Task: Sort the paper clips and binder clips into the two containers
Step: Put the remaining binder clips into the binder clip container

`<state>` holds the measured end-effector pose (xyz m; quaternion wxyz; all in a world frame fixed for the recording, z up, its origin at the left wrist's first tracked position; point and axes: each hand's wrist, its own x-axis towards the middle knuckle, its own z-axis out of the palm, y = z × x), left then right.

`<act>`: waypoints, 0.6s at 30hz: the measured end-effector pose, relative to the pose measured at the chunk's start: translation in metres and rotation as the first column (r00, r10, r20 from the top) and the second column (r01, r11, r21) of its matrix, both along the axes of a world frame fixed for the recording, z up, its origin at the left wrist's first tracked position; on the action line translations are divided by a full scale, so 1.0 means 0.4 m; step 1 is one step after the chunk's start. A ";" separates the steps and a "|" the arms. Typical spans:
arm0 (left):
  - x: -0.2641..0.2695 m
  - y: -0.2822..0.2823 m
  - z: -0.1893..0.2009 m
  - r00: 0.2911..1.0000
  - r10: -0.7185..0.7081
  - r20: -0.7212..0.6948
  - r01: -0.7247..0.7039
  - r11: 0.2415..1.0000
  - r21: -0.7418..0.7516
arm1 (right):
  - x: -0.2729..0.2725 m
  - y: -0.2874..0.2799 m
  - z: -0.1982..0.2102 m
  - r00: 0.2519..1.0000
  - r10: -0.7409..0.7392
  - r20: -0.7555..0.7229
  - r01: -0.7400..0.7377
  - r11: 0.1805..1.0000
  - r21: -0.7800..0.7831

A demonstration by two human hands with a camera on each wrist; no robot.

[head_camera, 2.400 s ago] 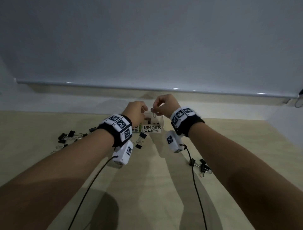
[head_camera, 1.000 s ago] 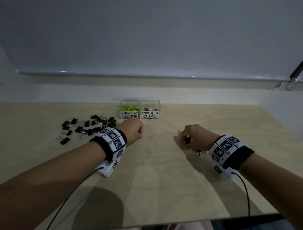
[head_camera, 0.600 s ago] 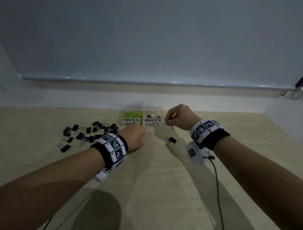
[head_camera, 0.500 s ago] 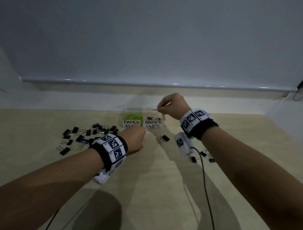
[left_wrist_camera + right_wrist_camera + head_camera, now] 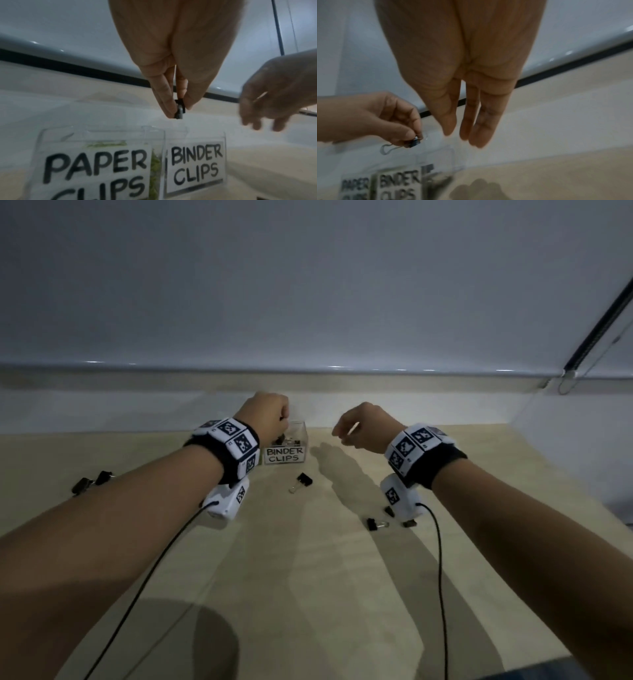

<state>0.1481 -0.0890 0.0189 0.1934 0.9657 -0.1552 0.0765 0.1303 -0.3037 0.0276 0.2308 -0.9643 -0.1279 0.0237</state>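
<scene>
My left hand hangs over the clear container labelled BINDER CLIPS and pinches a small black binder clip between thumb and fingers, just above the rim. The same binder clip shows in the right wrist view with its wire handle trailing left. The PAPER CLIPS container with green clips stands right beside it, hidden behind my left wrist in the head view. To the right of the containers my right hand hovers with fingers straight and empty.
One black binder clip lies on the wooden table just in front of the containers. A few more binder clips lie under my right wrist, and others lie at the far left. A white wall ledge runs behind the containers.
My left hand rose from the table to above the binder clips container, holding a clip. My right hand left the container's top and drew back to the right, empty.
</scene>
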 end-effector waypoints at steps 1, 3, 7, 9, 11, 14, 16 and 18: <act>0.002 -0.006 -0.007 1.000 -0.009 -0.015 0.010 0.999 0.048 | -0.017 -0.036 0.001 0.999 0.003 -0.033 -0.005 0.997 -0.073; -0.003 -0.016 -0.016 0.999 -0.040 -0.004 0.040 0.989 0.143 | -0.048 -0.099 -0.004 0.996 -0.009 -0.094 -0.011 0.978 -0.207; -0.060 -0.062 -0.056 0.986 -0.160 -0.049 0.165 0.979 0.119 | -0.104 -0.180 -0.041 0.968 -0.041 -0.249 -0.061 0.920 -0.388; -0.100 -0.090 -0.093 0.967 -0.185 -0.176 0.213 0.965 0.152 | -0.130 -0.198 -0.067 0.959 -0.047 -0.279 -0.074 0.911 -0.406; -0.123 -0.108 -0.124 0.948 -0.186 -0.259 0.242 0.948 0.207 | -0.145 -0.204 -0.093 0.969 -0.055 -0.240 -0.047 0.915 -0.401; -0.146 -0.135 -0.131 0.953 -0.162 -0.255 0.212 0.960 0.182 | -0.157 -0.217 -0.118 0.988 -0.056 -0.141 -0.002 0.925 -0.380; -0.158 -0.148 -0.125 0.958 -0.157 -0.240 0.194 0.971 0.141 | -0.164 -0.231 -0.124 0.991 -0.061 -0.117 0.013 0.929 -0.370; -0.179 -0.161 -0.117 0.956 -0.176 -0.236 0.201 0.976 0.083 | -0.174 -0.246 -0.115 0.991 -0.079 -0.108 0.042 0.949 -0.312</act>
